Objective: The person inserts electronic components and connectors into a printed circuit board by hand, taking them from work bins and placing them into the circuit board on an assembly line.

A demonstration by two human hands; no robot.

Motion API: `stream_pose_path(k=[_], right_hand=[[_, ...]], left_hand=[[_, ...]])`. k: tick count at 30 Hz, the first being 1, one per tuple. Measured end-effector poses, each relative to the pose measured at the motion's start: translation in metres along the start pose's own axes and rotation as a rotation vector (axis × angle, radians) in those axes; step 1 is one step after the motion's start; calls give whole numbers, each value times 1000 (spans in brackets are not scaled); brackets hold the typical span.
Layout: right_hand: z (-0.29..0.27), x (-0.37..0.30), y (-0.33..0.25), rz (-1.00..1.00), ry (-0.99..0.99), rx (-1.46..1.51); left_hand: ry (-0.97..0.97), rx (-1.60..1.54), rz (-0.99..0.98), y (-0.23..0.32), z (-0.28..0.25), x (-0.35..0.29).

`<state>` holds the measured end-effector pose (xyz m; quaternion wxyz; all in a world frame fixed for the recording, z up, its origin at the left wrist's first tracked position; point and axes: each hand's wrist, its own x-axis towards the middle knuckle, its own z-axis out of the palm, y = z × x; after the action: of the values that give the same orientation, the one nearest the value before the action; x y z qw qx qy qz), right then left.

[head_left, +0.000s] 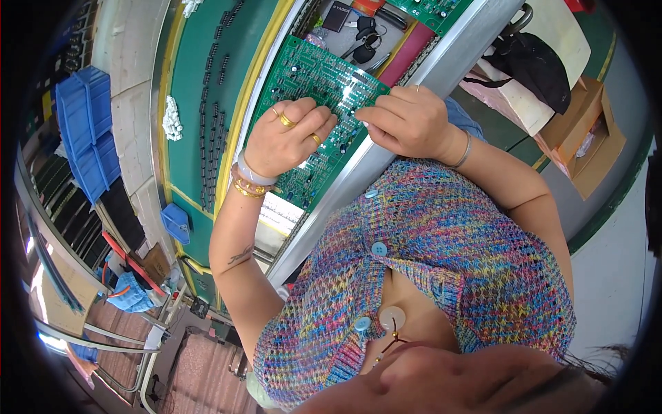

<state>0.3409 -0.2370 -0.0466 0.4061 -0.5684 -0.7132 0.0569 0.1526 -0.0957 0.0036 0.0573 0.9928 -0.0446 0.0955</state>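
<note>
A large green circuit board (310,58), populated with many small parts, lies in front of me beside a metal rail. Over its left-middle part is my left hand (289,134), its fingers curled down and closed against the board; whatever they grip is hidden. My right hand (408,121) is at the board's right edge, with thumb and forefinger pinched together above the surface. Anything between those fingertips is too small to name. To the left, rows of black chip-like components (205,96) and a small heap of white parts (172,119) lie on a green mat (186,76).
The silver rail (441,58) runs along my body's side of the board. Beyond the board lie keys (367,45), a dark wallet-like item (336,16) and another circuit board (431,8). Blue bins (83,117) and a small blue tray (175,223) are at left, a cardboard box (596,131) at right.
</note>
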Motion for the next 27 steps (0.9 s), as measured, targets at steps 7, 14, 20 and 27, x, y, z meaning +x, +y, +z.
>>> stream_pose_path(k=[7,14,20,27], right_hand=[[0,0,0,2,-10,8],[1,1,0,3,1,11],[-1,2,0,-6,-9,-5],[3,0,4,-12,16,16]], left_hand=[[-23,-2,-20,0,-1,-3],[-15,-34,-18,-1,1,-3],[-41,-29,-12,0,-1,-6],[19,-72,-158,-10,-13,0]])
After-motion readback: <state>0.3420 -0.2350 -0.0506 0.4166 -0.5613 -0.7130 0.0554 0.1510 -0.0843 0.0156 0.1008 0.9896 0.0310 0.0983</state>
